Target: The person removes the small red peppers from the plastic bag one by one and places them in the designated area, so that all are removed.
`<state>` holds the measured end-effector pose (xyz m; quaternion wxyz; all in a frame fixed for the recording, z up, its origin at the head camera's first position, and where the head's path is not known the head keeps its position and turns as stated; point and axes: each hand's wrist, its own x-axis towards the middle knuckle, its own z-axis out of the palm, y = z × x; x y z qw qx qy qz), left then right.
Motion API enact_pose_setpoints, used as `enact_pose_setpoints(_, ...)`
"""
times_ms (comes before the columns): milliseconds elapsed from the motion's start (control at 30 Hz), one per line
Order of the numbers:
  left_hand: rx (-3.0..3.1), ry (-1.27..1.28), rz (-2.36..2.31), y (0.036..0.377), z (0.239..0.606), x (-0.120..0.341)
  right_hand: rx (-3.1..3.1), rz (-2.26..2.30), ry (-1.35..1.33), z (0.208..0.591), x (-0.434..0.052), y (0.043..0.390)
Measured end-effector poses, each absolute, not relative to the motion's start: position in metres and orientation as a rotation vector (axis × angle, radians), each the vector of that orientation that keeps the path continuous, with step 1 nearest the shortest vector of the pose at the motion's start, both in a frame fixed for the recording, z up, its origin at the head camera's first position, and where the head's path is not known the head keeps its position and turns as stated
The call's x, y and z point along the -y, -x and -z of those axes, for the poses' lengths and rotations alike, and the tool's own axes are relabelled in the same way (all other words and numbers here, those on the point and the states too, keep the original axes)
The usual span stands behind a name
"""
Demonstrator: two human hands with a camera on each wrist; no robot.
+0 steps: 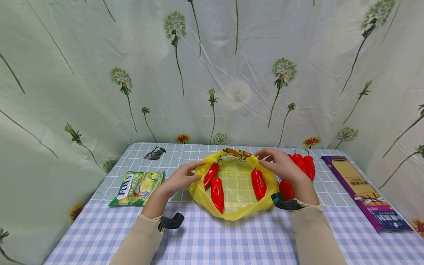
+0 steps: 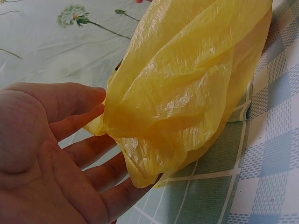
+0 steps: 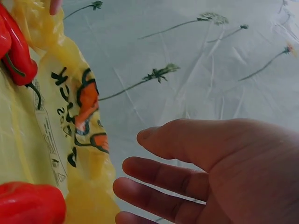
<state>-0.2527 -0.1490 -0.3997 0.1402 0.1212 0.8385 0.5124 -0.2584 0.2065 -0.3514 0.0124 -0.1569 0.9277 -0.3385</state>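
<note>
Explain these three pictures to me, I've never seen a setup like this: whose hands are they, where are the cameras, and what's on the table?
A person works with bare hands. The wide picture comes from a head-worn camera; the two close-ups come from cameras on each wrist. On the checked tablecloth lies an open yellow plastic bag with three red peppers inside. More red peppers lie beside it on the right, plus a long purple pasta box and, on the left, a green candy packet. The left hand touches the bag's left edge with straight fingers; the right hand hovers open at its right rim. Neither grips anything.
</note>
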Motion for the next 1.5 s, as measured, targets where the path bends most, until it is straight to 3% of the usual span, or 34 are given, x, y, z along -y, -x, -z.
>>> enact_pose_setpoints(1500, -2.432, -0.386, -1.473, 0.254, 0.401, 0.151, -2.598, 0.991, 0.824, 0.385, -0.136, 0.260)
